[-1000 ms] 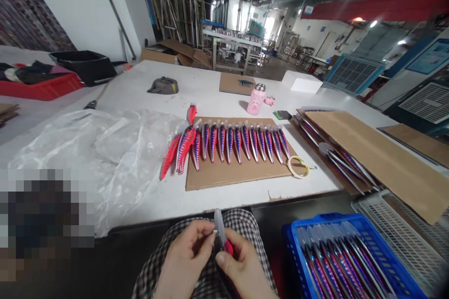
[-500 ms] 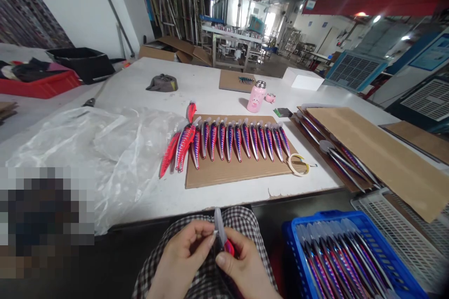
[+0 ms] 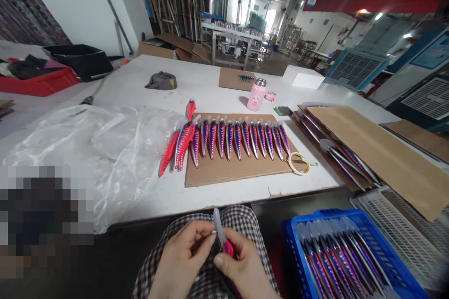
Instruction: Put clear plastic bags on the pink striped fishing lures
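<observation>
Clasping a lure in the right hand, over the checked trousers and nearer than the cardboard sheet, while tilting its clear lip upward. Pinching a small white piece right beside that lip with the left hand, pressing thumb and finger together; not making out its exact nature or any join to the lure. Changing almost nothing over the last second: keeping both hands closed at the same spot, only looking from a slightly shifted head angle, so, by judgement, dwelling on one fine fingertip job rather than swapping lures. Keeping a blue basket of further lures nearer than the sheet and to its right. Leaving a side-by-side row of purple-and-pink lures lying untouched on the sheet, a bunch of redder lures at its left edge, and a cream ring at its right corner. Facing, on the desk, a plastic bag left of the sheet and layered brown boards right of it. Seeing a pink bottle and, farther left, a grey cap beyond the sheet.
</observation>
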`<move>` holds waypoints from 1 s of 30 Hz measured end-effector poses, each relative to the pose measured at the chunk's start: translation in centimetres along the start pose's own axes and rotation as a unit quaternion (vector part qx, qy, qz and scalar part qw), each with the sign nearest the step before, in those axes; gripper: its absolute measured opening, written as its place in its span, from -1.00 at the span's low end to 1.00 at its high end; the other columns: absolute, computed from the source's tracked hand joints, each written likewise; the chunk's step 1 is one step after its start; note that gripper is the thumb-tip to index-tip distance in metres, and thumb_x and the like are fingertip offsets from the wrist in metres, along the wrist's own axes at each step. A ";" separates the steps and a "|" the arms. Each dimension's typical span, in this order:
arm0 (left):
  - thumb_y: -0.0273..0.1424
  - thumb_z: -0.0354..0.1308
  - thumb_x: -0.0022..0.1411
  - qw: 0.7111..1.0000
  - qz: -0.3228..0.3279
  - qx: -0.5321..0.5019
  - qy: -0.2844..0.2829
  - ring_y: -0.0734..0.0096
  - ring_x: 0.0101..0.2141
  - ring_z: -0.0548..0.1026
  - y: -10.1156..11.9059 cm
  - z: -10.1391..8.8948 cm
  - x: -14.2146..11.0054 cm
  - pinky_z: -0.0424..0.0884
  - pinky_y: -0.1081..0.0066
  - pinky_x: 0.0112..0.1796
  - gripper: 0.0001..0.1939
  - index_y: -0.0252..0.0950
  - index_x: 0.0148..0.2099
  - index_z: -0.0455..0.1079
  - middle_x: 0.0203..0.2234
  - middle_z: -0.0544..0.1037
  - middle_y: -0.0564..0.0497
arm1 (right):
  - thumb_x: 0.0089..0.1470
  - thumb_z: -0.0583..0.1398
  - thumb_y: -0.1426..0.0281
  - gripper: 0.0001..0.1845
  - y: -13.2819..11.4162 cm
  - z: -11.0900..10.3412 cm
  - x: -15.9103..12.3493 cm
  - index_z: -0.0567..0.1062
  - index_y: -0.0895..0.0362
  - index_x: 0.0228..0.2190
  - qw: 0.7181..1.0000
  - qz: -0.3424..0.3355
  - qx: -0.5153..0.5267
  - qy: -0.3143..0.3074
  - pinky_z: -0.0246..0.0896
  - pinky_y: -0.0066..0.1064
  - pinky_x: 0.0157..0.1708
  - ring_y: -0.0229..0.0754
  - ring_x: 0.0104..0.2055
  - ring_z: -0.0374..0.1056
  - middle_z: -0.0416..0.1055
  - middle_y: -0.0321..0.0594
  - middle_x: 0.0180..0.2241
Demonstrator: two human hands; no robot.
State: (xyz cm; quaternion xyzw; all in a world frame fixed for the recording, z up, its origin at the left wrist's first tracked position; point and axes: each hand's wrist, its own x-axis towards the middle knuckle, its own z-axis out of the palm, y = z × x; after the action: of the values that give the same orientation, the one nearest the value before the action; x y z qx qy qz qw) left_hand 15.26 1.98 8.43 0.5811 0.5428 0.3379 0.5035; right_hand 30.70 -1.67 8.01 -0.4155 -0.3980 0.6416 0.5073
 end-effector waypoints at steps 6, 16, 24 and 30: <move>-0.32 0.21 0.09 0.999 -0.035 -0.021 -0.007 0.27 -0.41 0.57 0.0 -0.1 0.0 0.46 0.39 -0.30 -0.89 -0.22 -0.33 0.48 -0.48 0.62 0.04 | -0.09 0.39 0.12 -0.56 -0.4 0.1 0.0 0.61 0.03 -0.16 1.000 0.016 0.006 -0.012 0.16 -0.43 -0.24 -0.18 -0.31 0.29 0.45 -0.34 -0.40; -0.40 0.24 0.03 0.993 -0.053 -0.079 -0.070 0.33 -0.46 0.50 0.0 -1.4 0.6 0.41 0.40 -0.35 -0.90 -0.27 -0.34 0.46 -0.54 0.53 0.08 | -0.10 0.38 0.05 -0.57 -0.5 -0.2 -0.2 0.62 0.05 -0.24 0.999 0.032 -0.022 -0.037 0.13 -0.40 -0.27 -0.20 -0.36 0.19 0.34 -0.35 -0.46; -0.40 0.24 0.05 0.996 -0.019 -0.069 -0.051 0.33 -0.42 0.48 -1.0 -1.0 0.4 0.41 0.40 -0.32 -0.89 -0.22 -0.30 0.46 -0.48 0.48 0.09 | -0.08 0.37 0.07 -0.55 -0.3 -0.1 -0.3 0.61 0.04 -0.17 0.999 0.025 -0.020 -0.038 0.16 -0.38 -0.22 -0.17 -0.33 0.24 0.42 -0.32 -0.39; -0.38 0.20 0.14 0.996 0.075 0.044 -0.016 0.34 -0.43 0.47 0.2 -0.6 -0.1 0.38 0.45 -0.35 -0.92 -0.15 -0.39 0.51 -0.47 0.48 0.07 | -0.06 0.38 0.13 -0.54 -0.6 0.2 -0.2 0.60 0.03 -0.10 0.999 0.010 0.003 -0.033 0.19 -0.40 -0.19 -0.15 -0.26 0.33 0.52 -0.30 -0.32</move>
State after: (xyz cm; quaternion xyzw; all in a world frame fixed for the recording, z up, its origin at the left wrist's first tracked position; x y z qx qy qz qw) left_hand 14.72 2.05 8.81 0.6470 0.5043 0.3410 0.4592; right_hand 30.70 -1.74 8.66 -0.3963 -0.4084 0.6612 0.4889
